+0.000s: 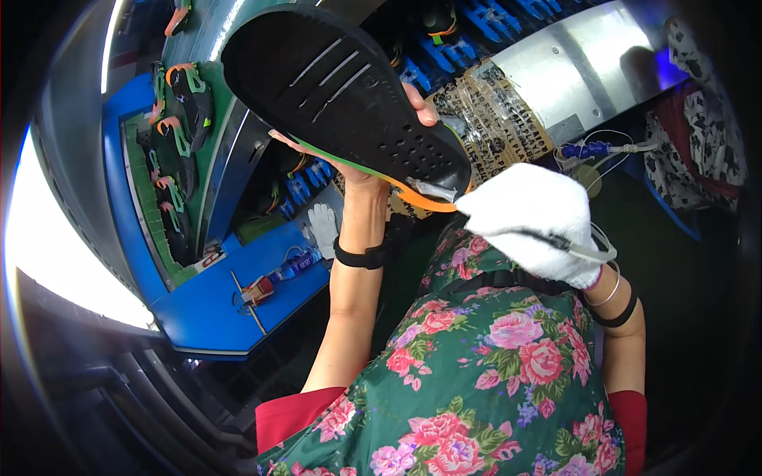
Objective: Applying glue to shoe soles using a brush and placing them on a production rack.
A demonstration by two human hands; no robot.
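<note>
My left hand, bare, grips a black shoe sole from beneath, the thumb and fingers at its two sides. The sole is tilted with its wide toe end up and left. Three pale slits and a patch of small holes mark its face, and its rim is green and orange. At the heel, a whitish glossy streak shows inside the edge. My right hand, in a white glove, is closed with its fingertips at that heel edge. A slim rod, dark with a pale clear end, lies across the glove; its tip is hidden.
Several black shoes with orange and green trim stand on the left rack. A blue shelf holds a white glove, a blue bottle and a red box. Ahead runs a metal ledge beside taped cardboard.
</note>
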